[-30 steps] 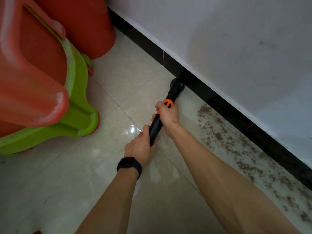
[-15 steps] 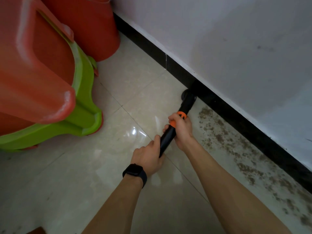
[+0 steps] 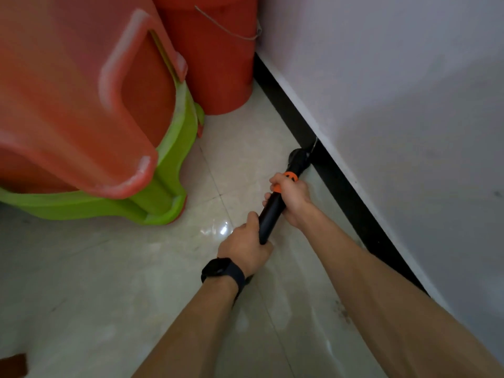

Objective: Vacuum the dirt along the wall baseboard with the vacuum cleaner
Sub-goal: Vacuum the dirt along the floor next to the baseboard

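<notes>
A black vacuum cleaner tube (image 3: 271, 214) with an orange ring runs from my hands up to the wall. Its round black nozzle (image 3: 297, 159) lies on the pale tile floor right against the black baseboard (image 3: 343, 192). My right hand (image 3: 293, 199) grips the tube just below the orange ring. My left hand (image 3: 245, 245), with a black watch on the wrist, grips the tube's lower end. A few brown dirt specks (image 3: 342, 312) show on the floor beside my right forearm; the forearm covers the floor along the baseboard there.
Stacked red and green plastic stools (image 3: 95, 132) stand at the left. A red bucket (image 3: 218, 64) with a wire handle sits in the corner by the white wall (image 3: 409, 105). Glossy tile floor (image 3: 109, 282) lies at the lower left.
The view has swung left and up toward the corner, so the dirt patch on the right is mostly out of sight. Both hands keep their grip on the tube, nozzle at the baseboard.
</notes>
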